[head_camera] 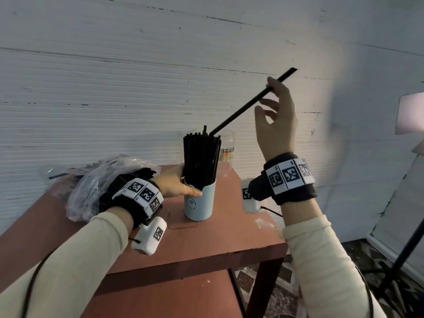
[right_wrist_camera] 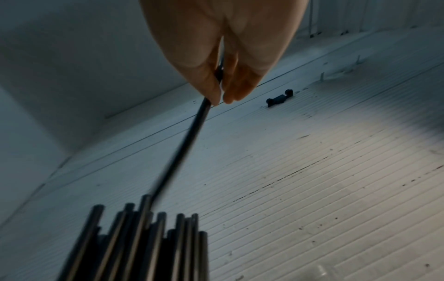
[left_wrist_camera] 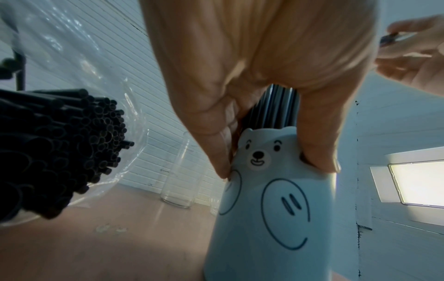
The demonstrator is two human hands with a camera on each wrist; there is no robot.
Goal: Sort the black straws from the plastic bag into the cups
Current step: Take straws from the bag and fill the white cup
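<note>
A pale blue bear-print cup (head_camera: 200, 204) (left_wrist_camera: 273, 209) stands on the red-brown table (head_camera: 218, 239), packed with upright black straws (head_camera: 200, 157) (right_wrist_camera: 144, 243). My left hand (head_camera: 176, 182) (left_wrist_camera: 264, 95) grips the cup's rim, thumb in front and fingers behind. Raised to the right, my right hand (head_camera: 275, 115) (right_wrist_camera: 221, 83) pinches a single black straw (head_camera: 250, 103) (right_wrist_camera: 182, 148) that slants down-left, its lower tip at the top of the bundle. A clear plastic bag (head_camera: 91, 184) (left_wrist_camera: 79, 76) holding several loose black straws (left_wrist_camera: 60, 144) lies at the table's left.
A clear glass (head_camera: 226, 154) (left_wrist_camera: 179, 171) stands behind the blue cup near the ribbed white wall (head_camera: 137, 88). The table's right edge drops to a patterned floor (head_camera: 378, 271). A dark stand leg (head_camera: 403, 255) crosses the lower right.
</note>
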